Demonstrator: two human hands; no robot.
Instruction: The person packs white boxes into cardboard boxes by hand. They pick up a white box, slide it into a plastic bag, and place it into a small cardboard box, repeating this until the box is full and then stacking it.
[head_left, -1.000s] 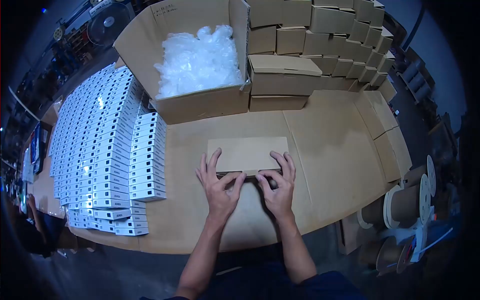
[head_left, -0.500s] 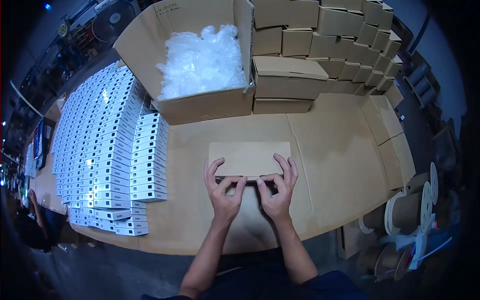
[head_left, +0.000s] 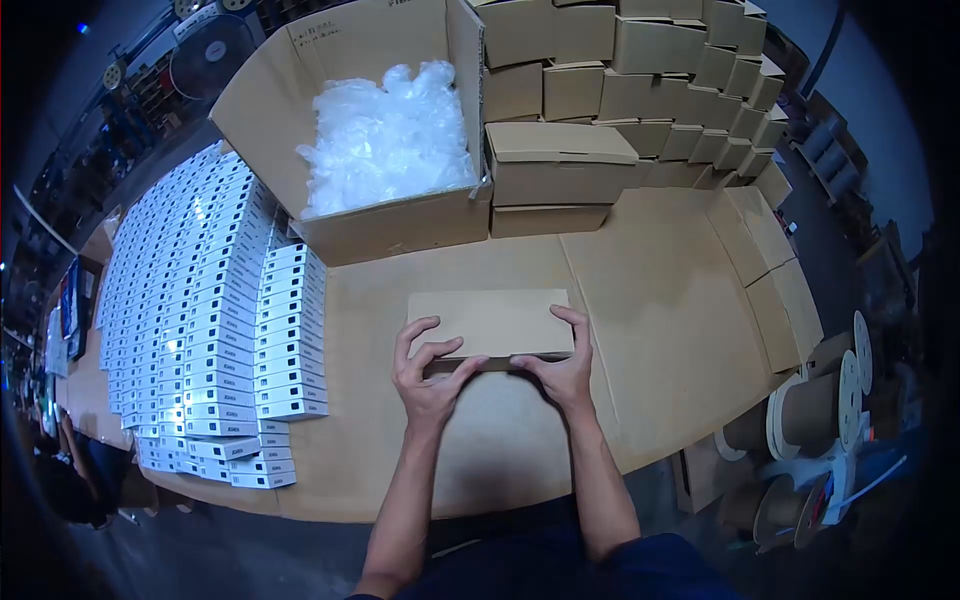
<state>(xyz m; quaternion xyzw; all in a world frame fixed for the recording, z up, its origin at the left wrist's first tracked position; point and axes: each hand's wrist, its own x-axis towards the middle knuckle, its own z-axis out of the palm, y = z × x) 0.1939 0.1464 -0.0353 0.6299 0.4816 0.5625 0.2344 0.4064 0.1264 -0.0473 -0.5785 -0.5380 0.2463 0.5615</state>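
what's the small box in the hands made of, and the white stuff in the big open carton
The small box, held by the left hand and right hand, looks like plain matte brown cardboard, with no print or gloss. The white stuff in the big open carton looks like thin clear plastic film or bags: crinkled, translucent, catching highlights.

Both bare forearms reach up from the near edge of the surface [head_left: 660,300], angled slightly toward each other. The left hand [head_left: 428,375] lies palm down, fingers [head_left: 412,335] spread and curled, the thumb pointing inward toward the other hand. The right hand [head_left: 563,365] mirrors it, fingers bent over, the thumb pointing inward. The two thumbs sit near each other, just apart. Wrists are straight.
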